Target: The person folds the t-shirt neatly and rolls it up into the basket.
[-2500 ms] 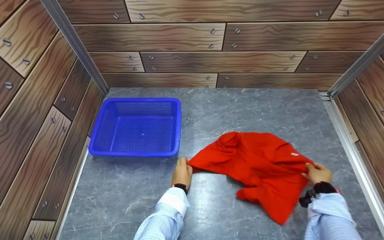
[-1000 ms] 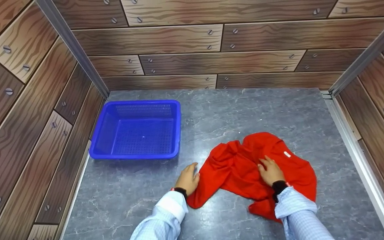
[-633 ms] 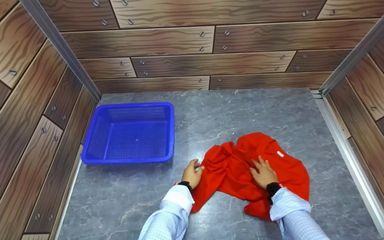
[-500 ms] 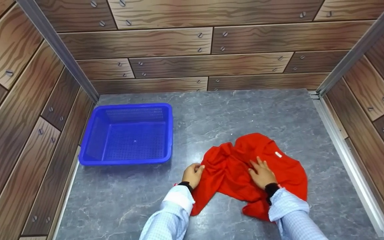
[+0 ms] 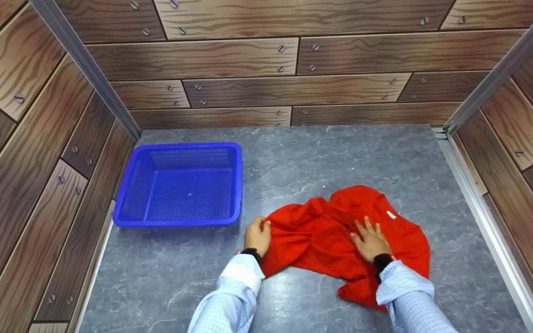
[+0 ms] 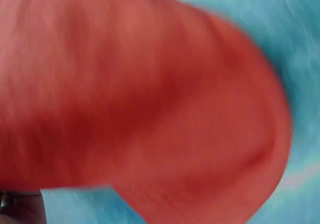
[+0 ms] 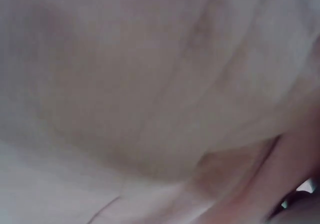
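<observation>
A crumpled red shirt [image 5: 322,231] lies on the grey floor panel, its small white label near the upper right. At its left edge, my left hand [image 5: 258,236] pinches the cloth between thumb and fingers. My right hand [image 5: 372,241] rests with spread fingers on the middle of the shirt. In the left wrist view, blurred red cloth of the shirt [image 6: 150,99] fills most of the picture, with part of my left hand [image 6: 22,209] at the lower left corner. The right wrist view is filled by close, blurred skin of my right hand [image 7: 240,189] and pale greyish folds.
A blue plastic basket [image 5: 178,224] with perforated walls and nothing in it stands at the left, beyond my left hand. Wood-patterned walls [image 5: 238,58] enclose the back and both sides. A metal rail [image 5: 484,231] runs along the right edge of the floor.
My right hand let go of the shirt's right edge and moved left onto its middle. My left hand, loose a second ago, has taken the left edge and drawn it leftward.
</observation>
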Demonstrator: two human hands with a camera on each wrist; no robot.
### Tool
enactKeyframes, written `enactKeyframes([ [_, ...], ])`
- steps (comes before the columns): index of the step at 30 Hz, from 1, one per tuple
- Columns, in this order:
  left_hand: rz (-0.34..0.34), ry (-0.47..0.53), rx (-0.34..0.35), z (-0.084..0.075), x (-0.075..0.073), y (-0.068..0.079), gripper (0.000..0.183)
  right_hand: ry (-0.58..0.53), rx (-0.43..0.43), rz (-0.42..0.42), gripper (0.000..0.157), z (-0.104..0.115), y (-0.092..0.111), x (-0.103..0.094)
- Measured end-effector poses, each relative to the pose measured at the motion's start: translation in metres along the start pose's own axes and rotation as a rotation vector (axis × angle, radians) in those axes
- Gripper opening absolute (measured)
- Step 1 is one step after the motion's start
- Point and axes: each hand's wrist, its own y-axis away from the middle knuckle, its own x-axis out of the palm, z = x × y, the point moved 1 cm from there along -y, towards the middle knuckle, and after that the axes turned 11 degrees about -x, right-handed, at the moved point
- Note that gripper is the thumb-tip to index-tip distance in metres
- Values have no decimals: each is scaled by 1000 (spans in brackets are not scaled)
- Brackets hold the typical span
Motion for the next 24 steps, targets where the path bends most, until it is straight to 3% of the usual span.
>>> enactKeyframes([
  [8, 9, 190, 12, -5, -25, -3, 11, 0, 60, 21, 67, -13, -2, -3],
  [12, 30, 225, 87, -15, -28, 4, 8, 18, 123, 21, 71, -17, -3, -2],
  [15, 87, 177, 202, -23, -25, 12, 7, 21, 146, 14, 74, -15, -2, -3],
  [20, 284, 43, 369, -26, -13, 27, 6, 34, 161, 19, 73, -11, -1, -5],
  [24, 397, -154, 462, -20, -5, 37, 4, 41, 158, 27, 72, -8, 0, -5],
])
